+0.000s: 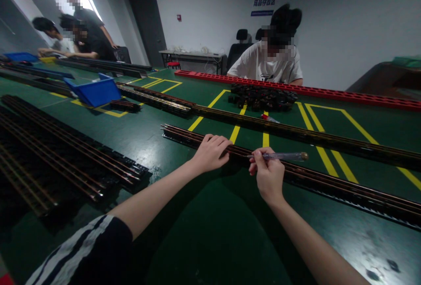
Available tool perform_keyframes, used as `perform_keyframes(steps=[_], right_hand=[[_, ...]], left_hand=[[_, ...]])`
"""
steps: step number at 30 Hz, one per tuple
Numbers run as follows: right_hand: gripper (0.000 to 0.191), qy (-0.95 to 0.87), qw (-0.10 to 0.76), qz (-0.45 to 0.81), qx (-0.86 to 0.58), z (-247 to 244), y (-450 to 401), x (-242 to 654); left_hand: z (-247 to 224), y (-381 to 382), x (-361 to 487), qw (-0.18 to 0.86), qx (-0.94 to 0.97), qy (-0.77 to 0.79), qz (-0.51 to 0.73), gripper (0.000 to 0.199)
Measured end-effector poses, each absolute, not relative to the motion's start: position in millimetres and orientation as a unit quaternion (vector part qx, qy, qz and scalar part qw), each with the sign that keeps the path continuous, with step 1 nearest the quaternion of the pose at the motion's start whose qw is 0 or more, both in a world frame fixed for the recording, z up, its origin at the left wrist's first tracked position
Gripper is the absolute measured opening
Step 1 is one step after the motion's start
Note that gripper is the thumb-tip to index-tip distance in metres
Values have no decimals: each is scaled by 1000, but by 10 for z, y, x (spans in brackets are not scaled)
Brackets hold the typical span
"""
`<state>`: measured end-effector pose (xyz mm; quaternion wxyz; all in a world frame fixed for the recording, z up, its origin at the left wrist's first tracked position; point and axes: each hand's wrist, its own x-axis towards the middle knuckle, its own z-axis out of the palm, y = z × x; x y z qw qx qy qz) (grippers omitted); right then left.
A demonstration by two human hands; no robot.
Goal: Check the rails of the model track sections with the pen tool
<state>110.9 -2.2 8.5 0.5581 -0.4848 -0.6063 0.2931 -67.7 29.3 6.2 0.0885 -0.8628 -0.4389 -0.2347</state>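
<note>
Table: near rail runs across in front, left hand on it, right hand just to the right holding pen-like tool. Behind: far rail, then parts pile, then long bar, co-worker beyond. Rail group left, bin behind it.

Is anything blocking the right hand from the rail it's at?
Nothing visible. The right hand is right at the rail, holding a clear-handled tool. The left hand rests on the rail too, off to one side.

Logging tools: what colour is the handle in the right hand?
Handle: see-through, brownish end; head view.
</note>
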Motion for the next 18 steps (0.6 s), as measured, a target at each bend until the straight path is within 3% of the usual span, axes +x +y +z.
perform_keyframes(steps=[18], right_hand=[[24,-648,522,257,-492,99,-11,1098]], left_hand=[[62,281,-668,98,-859,-446,-231,36]])
